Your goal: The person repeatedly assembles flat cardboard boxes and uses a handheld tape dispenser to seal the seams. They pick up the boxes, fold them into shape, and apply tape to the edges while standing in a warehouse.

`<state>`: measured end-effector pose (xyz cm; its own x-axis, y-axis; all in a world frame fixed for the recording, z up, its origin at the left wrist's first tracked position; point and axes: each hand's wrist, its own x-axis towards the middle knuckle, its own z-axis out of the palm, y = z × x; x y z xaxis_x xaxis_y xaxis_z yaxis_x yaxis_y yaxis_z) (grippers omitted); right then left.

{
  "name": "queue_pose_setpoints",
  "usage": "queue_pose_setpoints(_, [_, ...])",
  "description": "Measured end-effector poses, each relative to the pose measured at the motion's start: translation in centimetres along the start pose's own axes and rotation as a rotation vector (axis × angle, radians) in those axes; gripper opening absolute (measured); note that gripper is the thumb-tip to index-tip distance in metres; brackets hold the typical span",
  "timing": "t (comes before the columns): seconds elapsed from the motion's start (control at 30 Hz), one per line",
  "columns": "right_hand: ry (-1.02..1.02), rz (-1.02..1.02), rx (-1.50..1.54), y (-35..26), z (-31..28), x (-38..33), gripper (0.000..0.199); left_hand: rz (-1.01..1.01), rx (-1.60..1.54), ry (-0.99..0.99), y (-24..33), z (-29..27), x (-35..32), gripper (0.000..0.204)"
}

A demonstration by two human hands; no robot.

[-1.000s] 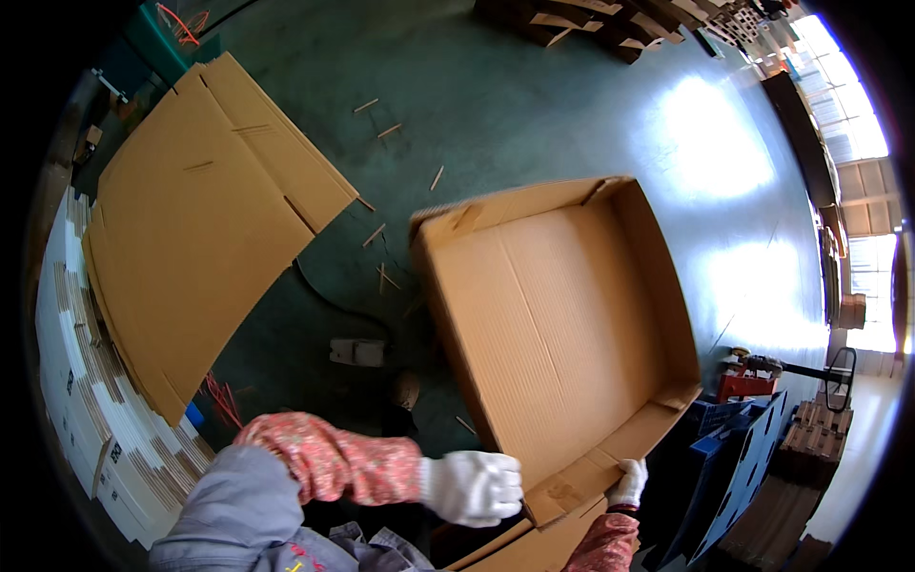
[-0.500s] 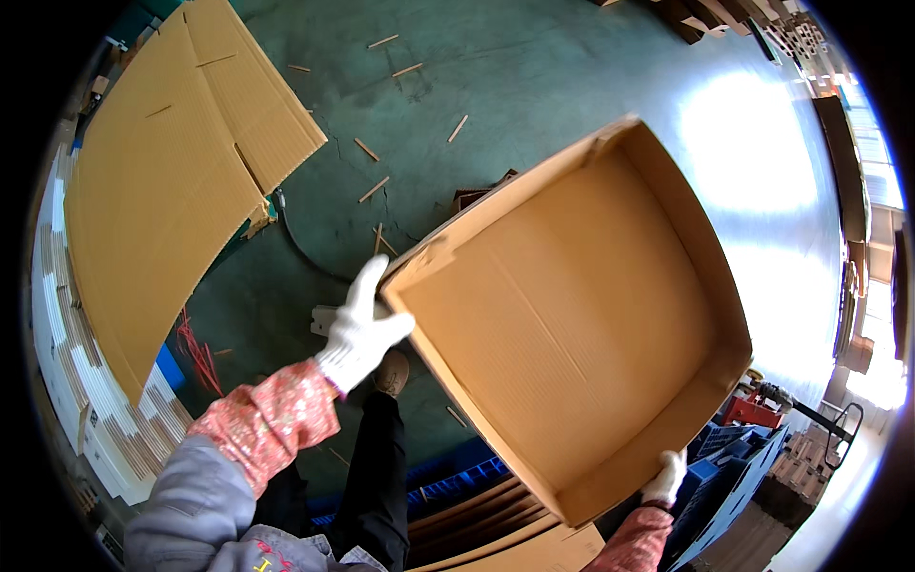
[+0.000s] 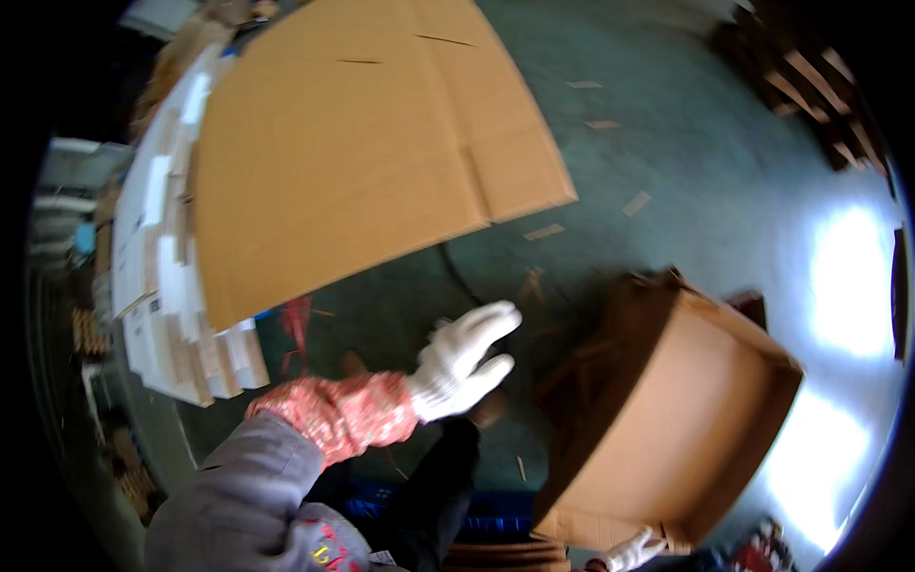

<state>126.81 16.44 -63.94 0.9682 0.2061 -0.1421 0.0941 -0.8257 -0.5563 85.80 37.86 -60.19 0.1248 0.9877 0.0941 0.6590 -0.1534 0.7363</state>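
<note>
A shallow, open-topped cardboard box [image 3: 667, 419] sits tilted at the lower right, with its inside showing. My right hand [image 3: 632, 551], in a white knit glove, is at its near wall and seems to grip the edge there; blur hides the exact hold. My left hand [image 3: 464, 360], gloved the same way, is in the air left of the box. Its thumb and fingers are apart and nothing is in them. Beyond it a large flat cardboard sheet [image 3: 353, 162] lies on a stack at the upper left.
White-edged flat sheets [image 3: 152, 286] are piled along the left. Brown cardboard pieces [image 3: 801, 86] are heaped at the far right. Small cardboard strips [image 3: 543, 232] litter the green floor. Red strapping [image 3: 297, 324] hangs below the big sheet, and a blue crate [image 3: 496, 513] is near my legs.
My left hand has let go of the box and now stands apart from it. The box has moved right and down with my right hand at its edge. The view has turned left.
</note>
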Motion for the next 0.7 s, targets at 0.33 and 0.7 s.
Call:
queue_pose_setpoints(0.33, [-1.216, -0.727, 0.119, -39.9, 24.5, -22.1, 0.065, -1.855, 0.217, 0.584, -30.1, -35.3, -31.3, 0.063])
queue_pose_setpoints(0.7, [-1.006, -0.759, -0.105, -41.1, 20.7, -26.7, 0.034, -1.225, -0.919, 1.114, -27.3, -33.8, -28.1, 0.034])
